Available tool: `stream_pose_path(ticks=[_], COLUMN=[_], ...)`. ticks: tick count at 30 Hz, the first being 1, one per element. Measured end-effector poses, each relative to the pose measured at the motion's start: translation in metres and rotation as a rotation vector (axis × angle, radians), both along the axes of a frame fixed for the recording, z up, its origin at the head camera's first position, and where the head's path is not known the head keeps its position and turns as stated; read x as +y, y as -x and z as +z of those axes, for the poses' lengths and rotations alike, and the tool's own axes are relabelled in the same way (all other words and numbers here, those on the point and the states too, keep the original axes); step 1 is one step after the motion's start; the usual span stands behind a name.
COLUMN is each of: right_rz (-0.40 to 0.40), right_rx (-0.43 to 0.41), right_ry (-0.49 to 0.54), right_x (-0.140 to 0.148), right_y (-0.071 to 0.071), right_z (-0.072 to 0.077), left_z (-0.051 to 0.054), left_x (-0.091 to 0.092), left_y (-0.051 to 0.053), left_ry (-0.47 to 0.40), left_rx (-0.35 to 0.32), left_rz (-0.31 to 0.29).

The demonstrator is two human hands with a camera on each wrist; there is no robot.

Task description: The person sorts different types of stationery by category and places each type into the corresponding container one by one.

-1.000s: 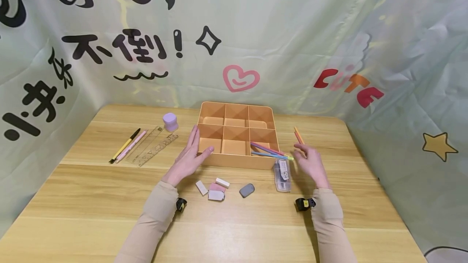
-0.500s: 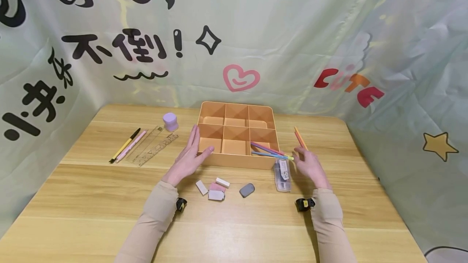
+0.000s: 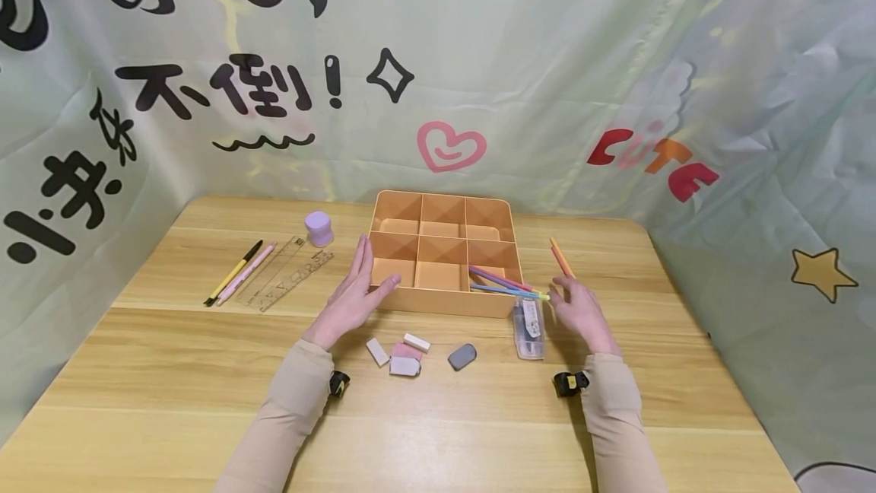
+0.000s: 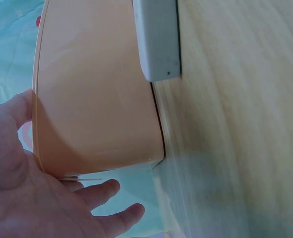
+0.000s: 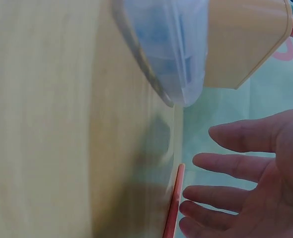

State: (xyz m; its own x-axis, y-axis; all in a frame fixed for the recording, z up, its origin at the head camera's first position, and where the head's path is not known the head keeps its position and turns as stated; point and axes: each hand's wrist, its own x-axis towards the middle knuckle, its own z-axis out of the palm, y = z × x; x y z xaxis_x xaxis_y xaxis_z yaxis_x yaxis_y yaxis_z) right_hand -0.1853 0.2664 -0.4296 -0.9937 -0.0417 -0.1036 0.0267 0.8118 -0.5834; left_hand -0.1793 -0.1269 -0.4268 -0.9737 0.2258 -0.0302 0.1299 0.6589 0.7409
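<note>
My left hand [image 3: 351, 299] rests against the left front corner of an orange compartment box [image 3: 445, 301], thumb on its rim in the left wrist view and the other fingers extended along the side. My right hand [image 3: 580, 310] hovers right of the box with fingers nearly straight and nothing between them. Just beyond its fingertips, orange pencils [image 3: 560, 256] lie on the table; one red-orange pencil [image 5: 174, 203] shows beside the fingers in the right wrist view. Several coloured pencils [image 3: 503, 282] lean out of the box's front right compartment. A clear plastic case [image 3: 528, 329] stands by that corner.
Several erasers [image 3: 405, 366] and a grey eraser [image 3: 461, 357] lie in front of the box. At the left are a yellow-black pen [image 3: 234, 272], a pink pen [image 3: 246, 274], clear rulers [image 3: 294, 284] and a purple round object [image 3: 318, 228]. A printed curtain hangs behind the table.
My right hand has drawn back slightly, and more of the orange pencils shows beyond its fingertips. My left hand and the box have stayed still.
</note>
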Motion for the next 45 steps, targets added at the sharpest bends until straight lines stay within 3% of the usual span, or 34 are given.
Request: stream_pose_path(ticks=[19,31,45], right_rz=[0.032,0.042,-0.043], right_rx=[-0.029,0.054,0.115], right_ry=[-0.024,-0.035,-0.071], right_x=[0.0034,0.0060,0.0082], right_y=[-0.0009,0.0011,-0.0007], right_z=[-0.0014,-0.0040,-0.0037], left_z=[0.0015,0.0018,0.0026], left_x=[0.0005,0.0006,0.0005], left_y=[-0.0011,-0.0007,-0.0011], left_ry=[-0.011,-0.012,-0.008], left_rx=[0.003,0.000,-0.008], left_rz=[-0.010,-0.010,-0.010])
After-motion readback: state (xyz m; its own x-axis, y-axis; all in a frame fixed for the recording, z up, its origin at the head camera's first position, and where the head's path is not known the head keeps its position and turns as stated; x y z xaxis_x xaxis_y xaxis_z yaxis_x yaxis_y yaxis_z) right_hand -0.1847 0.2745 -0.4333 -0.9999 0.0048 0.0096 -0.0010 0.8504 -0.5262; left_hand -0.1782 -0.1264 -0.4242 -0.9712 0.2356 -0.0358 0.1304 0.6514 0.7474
